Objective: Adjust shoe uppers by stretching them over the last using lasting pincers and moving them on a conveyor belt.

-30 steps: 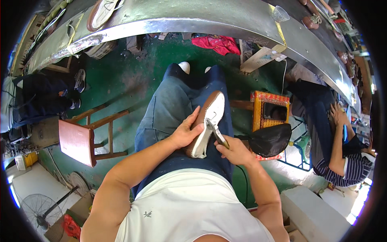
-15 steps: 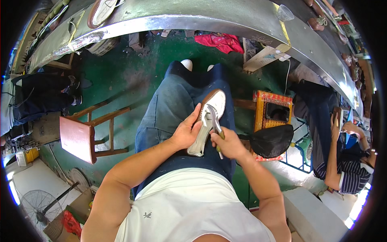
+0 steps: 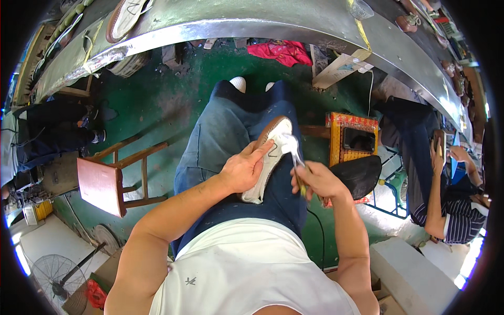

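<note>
A white shoe with a brown sole rim (image 3: 270,152) lies on my right thigh, toe pointing away from me. My left hand (image 3: 242,169) presses on its side and holds it steady, fingers stretched over the upper. My right hand (image 3: 315,181) grips a thin metal tool (image 3: 296,157) whose tip reaches the white material at the shoe's toe end. I sit in blue jeans and a white shirt, with my feet on the green floor.
A curved metal workbench (image 3: 252,18) arcs across the top with another shoe sole (image 3: 123,18) on it. A wooden stool (image 3: 107,181) stands at my left, a small orange stool (image 3: 350,137) at my right. Another seated person (image 3: 446,189) is far right. A fan (image 3: 58,275) stands lower left.
My right hand has shifted right and up along the shoe with the tool. The shoe has tilted slightly and my left hand has slid further over it.
</note>
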A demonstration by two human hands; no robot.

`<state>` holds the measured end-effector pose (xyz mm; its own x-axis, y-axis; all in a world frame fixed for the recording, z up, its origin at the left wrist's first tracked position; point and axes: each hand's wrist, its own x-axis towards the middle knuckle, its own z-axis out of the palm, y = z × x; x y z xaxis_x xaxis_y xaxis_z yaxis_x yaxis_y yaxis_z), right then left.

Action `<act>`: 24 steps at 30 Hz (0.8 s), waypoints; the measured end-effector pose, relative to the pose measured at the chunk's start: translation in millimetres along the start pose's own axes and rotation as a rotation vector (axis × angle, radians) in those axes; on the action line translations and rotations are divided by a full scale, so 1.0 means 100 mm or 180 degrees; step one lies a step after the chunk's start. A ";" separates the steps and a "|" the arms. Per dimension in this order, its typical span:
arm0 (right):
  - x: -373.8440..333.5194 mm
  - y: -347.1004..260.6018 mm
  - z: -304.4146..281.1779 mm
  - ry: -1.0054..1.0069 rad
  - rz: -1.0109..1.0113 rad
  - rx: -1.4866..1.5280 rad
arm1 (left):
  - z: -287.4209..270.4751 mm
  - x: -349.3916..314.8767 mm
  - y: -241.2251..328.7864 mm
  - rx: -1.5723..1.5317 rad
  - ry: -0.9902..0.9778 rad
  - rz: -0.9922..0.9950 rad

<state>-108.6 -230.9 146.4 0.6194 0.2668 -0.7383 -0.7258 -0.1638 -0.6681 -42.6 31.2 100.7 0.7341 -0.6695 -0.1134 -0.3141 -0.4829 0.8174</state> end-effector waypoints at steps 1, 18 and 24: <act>0.06 -0.05 0.05 -0.0001 0.0003 -0.0007 | 0.01 -0.01 0.00 -0.0004 0.0006 -0.0001; 0.23 -0.03 0.43 0.0926 -0.1029 -0.2949 | -0.10 0.00 -0.05 -0.0555 -0.0484 -0.1284; -0.19 -0.10 0.34 0.0029 -0.0011 -0.1595 | -0.16 0.13 -0.27 -0.2195 -0.0882 -0.1465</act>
<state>-123.1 -202.5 170.5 0.6257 0.2601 -0.7354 -0.4922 -0.5997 -0.6310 -15.0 44.5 86.3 0.4975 -0.6484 -0.5763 0.4776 -0.3499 0.8059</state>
